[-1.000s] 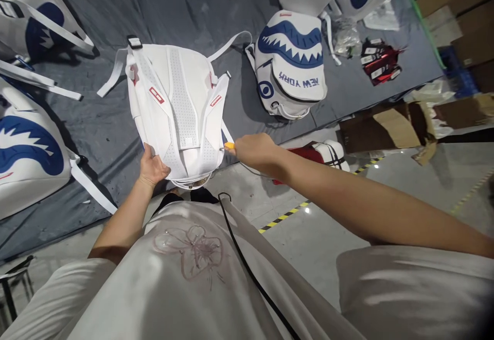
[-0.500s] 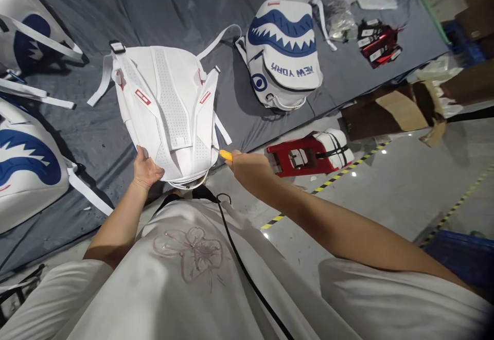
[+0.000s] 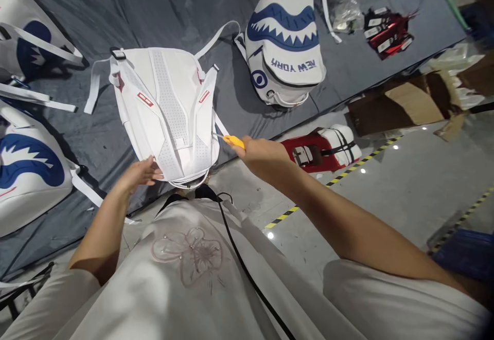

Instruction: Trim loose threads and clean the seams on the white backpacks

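Observation:
A white backpack (image 3: 173,93) lies on the grey-covered table with its shoulder straps and perforated back panel facing up. My left hand (image 3: 141,174) is at its lower left edge, fingers stretched out and apart, touching or very near the side. My right hand (image 3: 257,155) is closed round a yellow-handled tool (image 3: 233,141) with a thin metal tip. That tip points at the bag's right side, beside the lower end of a shoulder strap; I cannot tell whether it touches. What kind of tool it is stays unclear.
Another white backpack (image 3: 285,49) with a blue shark mouth lies to the right, and several more are around the table. Red tags (image 3: 388,31) and a clear plastic bag (image 3: 347,13) lie at the upper right. Cardboard (image 3: 417,98) and a red item (image 3: 314,149) are beyond the table edge.
My left hand has loosened from the backpack's edge, its fingers now spread. My right hand has moved slightly right and up with the yellow-handled tool.

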The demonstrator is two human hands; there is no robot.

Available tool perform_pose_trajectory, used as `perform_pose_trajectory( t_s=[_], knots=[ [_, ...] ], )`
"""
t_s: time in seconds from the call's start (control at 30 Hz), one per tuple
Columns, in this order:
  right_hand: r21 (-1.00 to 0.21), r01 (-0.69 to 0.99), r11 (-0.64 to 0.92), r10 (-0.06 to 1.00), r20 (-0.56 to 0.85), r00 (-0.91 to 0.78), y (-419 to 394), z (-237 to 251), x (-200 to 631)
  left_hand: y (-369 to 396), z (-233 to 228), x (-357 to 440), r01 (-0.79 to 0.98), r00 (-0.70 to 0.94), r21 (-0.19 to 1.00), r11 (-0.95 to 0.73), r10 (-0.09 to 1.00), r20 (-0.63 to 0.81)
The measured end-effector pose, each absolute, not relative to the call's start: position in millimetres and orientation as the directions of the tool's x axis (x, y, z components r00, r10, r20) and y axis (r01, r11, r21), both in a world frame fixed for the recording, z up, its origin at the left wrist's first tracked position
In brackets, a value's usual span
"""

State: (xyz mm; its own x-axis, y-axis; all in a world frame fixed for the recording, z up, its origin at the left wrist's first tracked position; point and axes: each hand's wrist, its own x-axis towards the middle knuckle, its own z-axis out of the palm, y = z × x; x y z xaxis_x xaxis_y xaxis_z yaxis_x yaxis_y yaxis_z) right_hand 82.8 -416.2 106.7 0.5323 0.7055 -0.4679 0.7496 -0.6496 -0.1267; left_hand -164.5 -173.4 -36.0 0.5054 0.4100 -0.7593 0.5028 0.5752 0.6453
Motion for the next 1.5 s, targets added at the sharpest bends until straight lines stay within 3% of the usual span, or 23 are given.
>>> perform_pose_trajectory(
  t_s=[0.1,0.17,0.37,0.57,0.63,0.73,0.8,0.83,0.87,0.9,0.97,1.0,1.03,1.07,1.17,1.27,1.5],
  knots=[
    [-0.25,0.565,-0.787,0.61,-0.458,0.647,-445.0,90.7,82.1,-134.5,-18.4,-173.5,0.589,0.313,0.782,0.203,0.834,-0.453],
    [-0.359,0.409,-0.839,0.543,-0.495,0.679,-458.2,65.4,78.5,-102.3,-12.5,-161.2,0.586,0.192,0.796,0.151,0.929,-0.318],
    [-0.587,-0.007,-0.81,0.402,-0.563,0.722,-443.8,-34.1,52.0,-81.6,-32.1,-84.0,0.65,0.166,0.708,0.278,0.856,-0.489],
    [-0.682,-0.152,-0.715,0.273,-0.473,0.838,-404.9,-64.4,119.0,-209.7,-39.9,-63.1,0.724,0.215,0.661,0.196,0.846,-0.487],
    [-0.693,-0.132,-0.708,0.236,-0.409,0.881,-398.8,-58.2,175.4,-264.7,-35.7,-59.2,0.754,0.307,0.633,0.177,0.756,-0.577],
    [-0.694,-0.03,-0.719,0.256,-0.306,0.917,-396.6,-36.4,250.0,-322.5,-19.0,-46.5,0.769,0.501,0.624,0.137,0.477,-0.722],
    [-0.677,0.077,-0.732,0.312,-0.232,0.921,-398.9,-17.0,273.7,-329.6,-0.3,-28.7,0.762,0.594,0.635,0.129,0.253,-0.764],
    [-0.653,0.133,-0.745,0.344,-0.205,0.916,-401.1,-7.4,276.7,-322.7,10.1,-15.2,0.733,0.645,0.668,0.127,0.181,-0.742],
    [-0.61,0.188,-0.77,0.377,-0.197,0.905,-404.0,1.5,275.0,-309.8,20.1,1.7,0.677,0.706,0.726,0.118,0.174,-0.686],
    [-0.543,0.241,-0.805,0.412,-0.218,0.885,-407.5,9.5,270.2,-292.1,28.8,22.1,0.595,0.771,0.799,0.088,0.22,-0.598],
    [-0.354,0.362,-0.862,0.477,-0.328,0.816,-416.1,22.5,257.5,-249.1,39.8,71.2,0.371,0.805,0.918,-0.141,0.541,-0.242],
    [-0.267,0.429,-0.863,0.503,-0.39,0.771,-420.8,27.9,252.1,-227.3,41.2,97.9,0.35,0.753,0.884,-0.309,0.654,-0.07],
    [-0.205,0.487,-0.849,0.524,-0.44,0.729,-425.4,32.9,248.4,-207.5,39.7,124.4,0.372,0.716,0.813,-0.447,0.696,0.055],
    [-0.173,0.532,-0.829,0.543,-0.473,0.694,-430.0,37.7,246.5,-190.7,35.6,149.2,0.43,0.73,0.721,-0.543,0.68,0.076],
    [-0.119,0.62,-0.775,0.58,-0.523,0.624,-441.0,50.8,247.9,-163.9,10.5,203.6,0.545,0.813,0.537,-0.644,0.563,-0.15],
    [-0.032,0.67,-0.742,0.564,-0.571,0.597,-444.5,57.7,249.9,-164.3,-20.1,222.1,0.546,0.838,0.513,-0.662,0.427,-0.34],
    [0.006,0.68,-0.733,0.559,-0.563,0.608,-424.2,47.5,237.8,-161.5,-49.6,225.3,0.52,0.841,0.496,-0.695,0.319,-0.437]
  ],
)
